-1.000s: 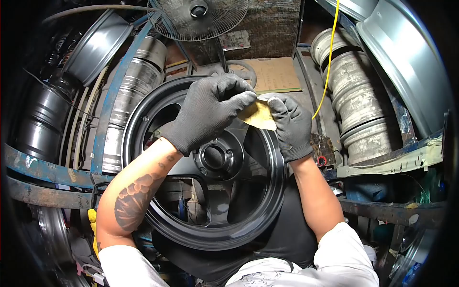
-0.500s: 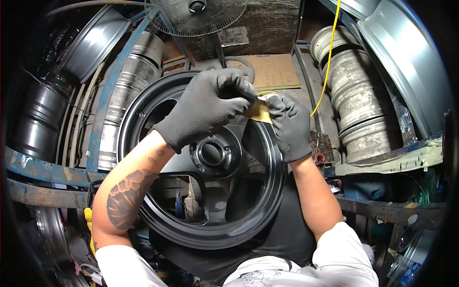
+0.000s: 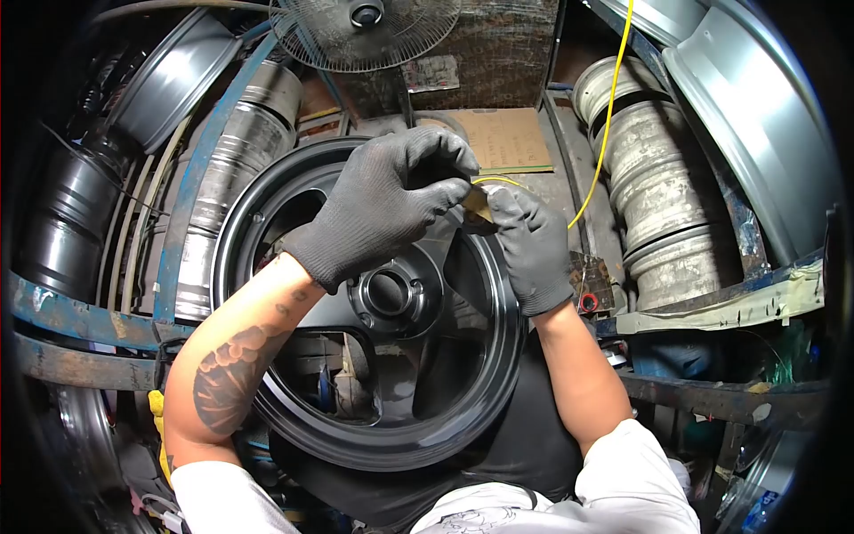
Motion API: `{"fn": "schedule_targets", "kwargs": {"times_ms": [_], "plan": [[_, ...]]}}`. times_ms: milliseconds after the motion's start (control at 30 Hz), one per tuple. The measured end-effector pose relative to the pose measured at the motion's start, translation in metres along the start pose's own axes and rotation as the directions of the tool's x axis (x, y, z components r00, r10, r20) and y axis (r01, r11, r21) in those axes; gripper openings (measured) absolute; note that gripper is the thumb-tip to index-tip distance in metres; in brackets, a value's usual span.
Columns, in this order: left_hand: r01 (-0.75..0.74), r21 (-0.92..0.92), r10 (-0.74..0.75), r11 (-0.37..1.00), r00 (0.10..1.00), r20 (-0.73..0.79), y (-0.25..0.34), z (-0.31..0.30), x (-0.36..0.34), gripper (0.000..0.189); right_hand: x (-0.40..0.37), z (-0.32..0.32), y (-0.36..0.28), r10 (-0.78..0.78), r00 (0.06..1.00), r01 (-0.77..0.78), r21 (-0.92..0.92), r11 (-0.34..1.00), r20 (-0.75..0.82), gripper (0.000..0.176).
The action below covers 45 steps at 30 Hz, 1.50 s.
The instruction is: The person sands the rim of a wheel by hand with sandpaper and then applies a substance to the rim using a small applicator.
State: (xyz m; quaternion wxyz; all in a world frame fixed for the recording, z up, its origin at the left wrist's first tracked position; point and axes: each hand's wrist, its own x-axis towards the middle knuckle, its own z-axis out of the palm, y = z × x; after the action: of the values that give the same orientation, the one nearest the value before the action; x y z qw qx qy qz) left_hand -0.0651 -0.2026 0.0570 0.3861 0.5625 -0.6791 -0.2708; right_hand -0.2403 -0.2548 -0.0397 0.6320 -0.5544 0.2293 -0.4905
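A dark grey wheel rim (image 3: 382, 445) lies across the person's lap, its spokes and round hub facing up. Above its upper part, my left hand (image 3: 391, 200), in a dark grey glove, has its fingers curled and pinched at the edge of a small yellowish piece (image 3: 478, 204). My right hand (image 3: 534, 240), gloved alike, is closed on the other side of that piece. The piece looks like thin sheet or tape and is mostly hidden between the fingers.
Stacked metal rims stand on the left (image 3: 233, 160) and right (image 3: 663, 187). A fan (image 3: 365, 31) is at the top, with a cardboard sheet (image 3: 507, 138) below it. A yellow hose (image 3: 608, 116) hangs at the right. Blue metal frames (image 3: 182, 222) border both sides.
The yellowish piece shows less and looks darker between my hands. My right hand has shifted slightly left and down. The view has moved a little.
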Motion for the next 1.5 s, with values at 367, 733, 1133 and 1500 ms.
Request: {"fn": "schedule_targets", "kwargs": {"times_ms": [367,733,1133,1500], "plan": [[0.144,-0.154,-0.147,0.978,0.989,-0.006,0.012,-0.002,0.001,0.048,-0.002,-0.008,-0.009,-0.556,0.827,0.444,-0.506,0.739,-0.086,0.019],[0.183,-0.363,-0.187,0.914,0.982,0.023,0.019,-0.002,-0.003,0.047,-0.004,-0.002,-0.018,-0.740,0.633,0.688,-0.604,0.401,0.230,0.028],[0.139,-0.309,-0.100,0.941,0.985,0.139,0.003,-0.002,0.001,0.037,-0.010,0.003,-0.008,0.201,0.979,-0.204,0.293,0.934,0.039,0.015],[0.285,-0.363,-0.246,0.887,0.957,0.152,0.008,0.000,-0.001,0.010,-0.009,0.000,0.005,0.182,0.980,-0.199,0.321,0.926,0.083,0.007]]}}
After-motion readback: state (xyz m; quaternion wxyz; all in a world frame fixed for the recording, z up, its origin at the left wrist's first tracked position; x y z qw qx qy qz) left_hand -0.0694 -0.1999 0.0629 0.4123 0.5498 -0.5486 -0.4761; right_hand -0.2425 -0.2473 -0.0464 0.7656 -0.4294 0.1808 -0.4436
